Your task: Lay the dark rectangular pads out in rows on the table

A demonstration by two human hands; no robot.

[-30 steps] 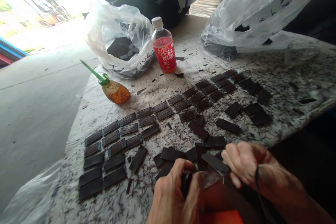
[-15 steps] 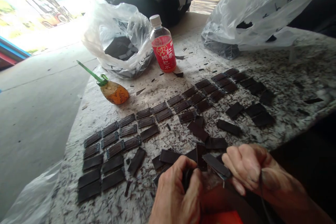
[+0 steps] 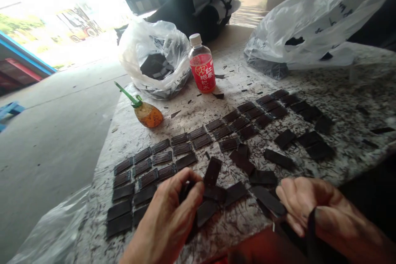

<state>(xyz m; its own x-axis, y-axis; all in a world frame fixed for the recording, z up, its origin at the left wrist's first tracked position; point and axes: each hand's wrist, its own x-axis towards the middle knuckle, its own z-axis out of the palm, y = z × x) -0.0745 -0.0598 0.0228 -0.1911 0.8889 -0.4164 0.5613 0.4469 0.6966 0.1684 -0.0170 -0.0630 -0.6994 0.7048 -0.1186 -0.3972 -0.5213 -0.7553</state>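
My left hand (image 3: 168, 210) is over the near left part of the pile, fingers curled and thumb toward the index finger. Something dark shows between them, too shaded to make out. At the right, my right hand (image 3: 318, 208) is closed, with a narrow black strip (image 3: 311, 235) hanging from its thumb side. A rounded black piece (image 3: 267, 199) with a pale edge lies by its fingertips; whether they grip it I cannot tell. Loose flat black pieces (image 3: 235, 194) lie overlapping between the hands. Beyond them, similar rectangular pieces (image 3: 181, 148) form slanting rows, several with shiny edges.
An orange squeeze bottle (image 3: 150, 115) with a green nozzle leans at the table's left. A red-labelled drink bottle (image 3: 202, 72) stands behind the rows, beside an open plastic bag (image 3: 130, 57) of dark pieces. Another plastic bag (image 3: 312, 29) lies at back right. Scraps litter the pale tabletop (image 3: 105, 148).
My left hand has moved left, away from the right hand, and loose pieces in the pile have shifted. The right hand's strip now shows wider. The whole view has swung slightly.
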